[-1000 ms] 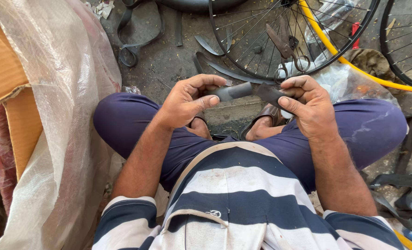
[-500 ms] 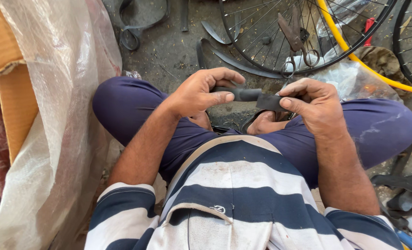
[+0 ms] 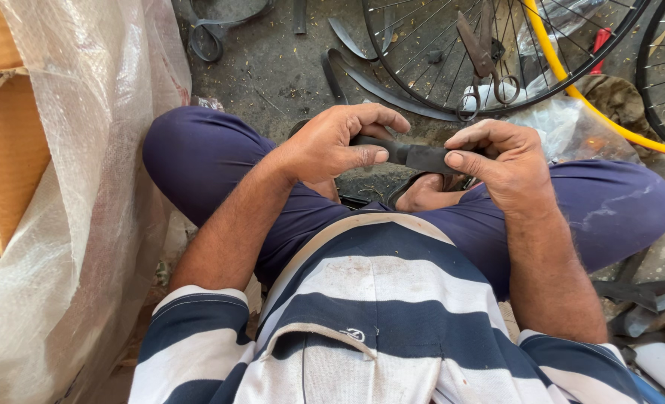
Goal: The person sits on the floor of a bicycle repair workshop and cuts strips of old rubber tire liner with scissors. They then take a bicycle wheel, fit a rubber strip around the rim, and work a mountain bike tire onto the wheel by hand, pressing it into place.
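Left hand and right hand both pinching black rubber strip at its ends; likely soft, floppy, light, best held near ends.

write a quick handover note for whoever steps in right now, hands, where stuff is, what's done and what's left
Left hand: gripping one end of the black rubber strip, thumb pressed on top.
Right hand: pinching the other end; strip held level between the hands, above the crossed legs.
Scissors lie on the spoked wheel ahead, untouched. Cut rubber strips lie on the ground beside the wheel; yellow tube to the right.
Done: some strips lie cut.
Left: this strip is in hand, not set down.
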